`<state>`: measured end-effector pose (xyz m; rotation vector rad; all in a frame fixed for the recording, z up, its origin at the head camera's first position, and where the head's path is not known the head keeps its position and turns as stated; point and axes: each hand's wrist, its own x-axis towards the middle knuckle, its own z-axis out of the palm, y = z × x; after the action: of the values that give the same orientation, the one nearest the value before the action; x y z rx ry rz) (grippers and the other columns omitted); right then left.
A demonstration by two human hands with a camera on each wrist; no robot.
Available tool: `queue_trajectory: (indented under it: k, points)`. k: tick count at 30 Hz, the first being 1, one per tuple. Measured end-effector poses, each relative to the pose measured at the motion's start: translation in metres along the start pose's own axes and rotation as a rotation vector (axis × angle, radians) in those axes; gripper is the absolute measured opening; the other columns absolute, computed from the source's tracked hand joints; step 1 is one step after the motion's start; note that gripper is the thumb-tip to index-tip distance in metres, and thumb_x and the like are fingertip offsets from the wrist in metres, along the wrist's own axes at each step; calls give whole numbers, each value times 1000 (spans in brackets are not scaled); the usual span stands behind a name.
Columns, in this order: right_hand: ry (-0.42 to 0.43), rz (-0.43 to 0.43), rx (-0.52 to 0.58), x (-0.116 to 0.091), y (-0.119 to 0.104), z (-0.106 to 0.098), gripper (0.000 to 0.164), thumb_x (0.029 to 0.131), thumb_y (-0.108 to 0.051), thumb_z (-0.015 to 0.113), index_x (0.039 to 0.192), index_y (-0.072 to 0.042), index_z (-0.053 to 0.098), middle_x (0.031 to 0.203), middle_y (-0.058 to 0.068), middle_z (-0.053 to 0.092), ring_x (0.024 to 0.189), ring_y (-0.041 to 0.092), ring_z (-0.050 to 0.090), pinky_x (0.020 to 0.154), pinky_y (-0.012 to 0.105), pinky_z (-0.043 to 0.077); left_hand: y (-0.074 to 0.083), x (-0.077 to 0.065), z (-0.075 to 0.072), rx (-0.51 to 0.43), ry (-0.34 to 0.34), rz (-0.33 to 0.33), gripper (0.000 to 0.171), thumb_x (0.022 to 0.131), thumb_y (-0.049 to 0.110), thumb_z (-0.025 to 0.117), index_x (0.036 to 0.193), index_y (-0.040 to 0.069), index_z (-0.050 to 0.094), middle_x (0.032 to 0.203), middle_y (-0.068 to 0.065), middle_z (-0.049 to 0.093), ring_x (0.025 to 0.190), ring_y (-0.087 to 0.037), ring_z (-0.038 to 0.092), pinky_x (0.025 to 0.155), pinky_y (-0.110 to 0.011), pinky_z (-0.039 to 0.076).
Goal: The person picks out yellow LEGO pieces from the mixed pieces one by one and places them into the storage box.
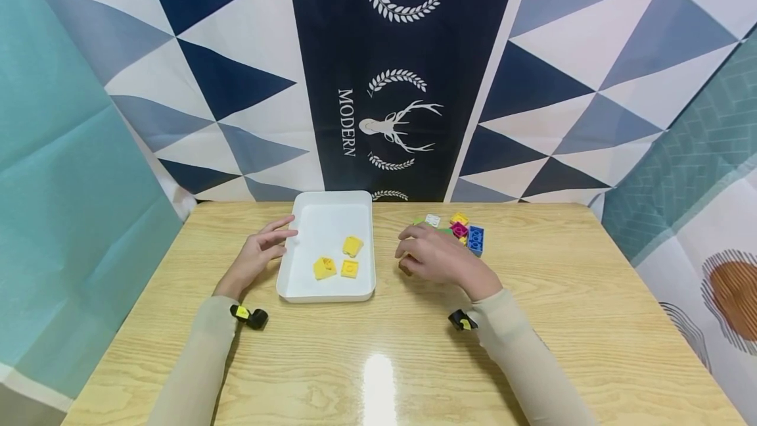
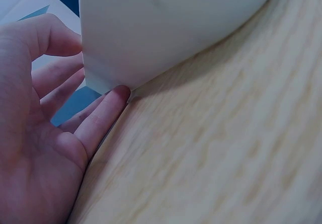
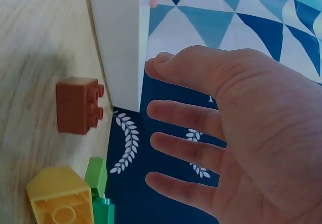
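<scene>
From the head view, a white tray (image 1: 326, 222) on the wooden table (image 1: 591, 321) holds three yellow bricks (image 1: 349, 269). The left hand (image 1: 258, 255) rests against the tray's left wall, fingers straight and loosely spread. Right of the tray, the right hand (image 1: 434, 256) hovers palm-down with relaxed fingers; just beyond it lies a small pile of bricks (image 1: 464, 230), with one blue, one pink, one white and some yellow and green showing.

The left wrist view has the fingertips (image 2: 118, 94) touching the tray's outer wall at its corner.

In the right wrist view the open, spread hand holds nothing; one brown brick (image 3: 78, 104) lies ahead of the fingers beside the tray wall, with one yellow brick (image 3: 59, 198) and green pieces (image 3: 98, 181) nearer.
</scene>
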<state>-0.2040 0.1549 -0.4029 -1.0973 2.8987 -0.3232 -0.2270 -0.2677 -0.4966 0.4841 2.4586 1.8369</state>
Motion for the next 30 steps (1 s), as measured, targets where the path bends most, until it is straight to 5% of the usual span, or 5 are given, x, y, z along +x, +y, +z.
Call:
queue_trajectory:
  k: [9,16,30]
  points:
    - [47,15,4,-8,9,-12,17,106,-19,75,117,-14,87,144,17,76,139,41,68,120,61,59,0,-1,-1,4,-3,-5,40,109,-3,61,148,-11,67,183,-22,38,175,-44,26,120,1,37]
    - [88,28,25,-16,19,-20,16,105,-18,79,118,-12,86,142,18,76,138,44,67,111,63,62,0,0,-1,1,-6,-6,39,109,-3,60,147,-11,67,183,-22,37,175,-44,25,120,0,37]
    - [-63,119,88,-21,29,-23,23,104,-16,76,124,-14,85,151,18,70,135,49,60,111,67,58,-1,0,-1,-2,-5,-10,40,109,-3,60,148,-11,67,183,-22,37,175,-44,25,120,1,37]
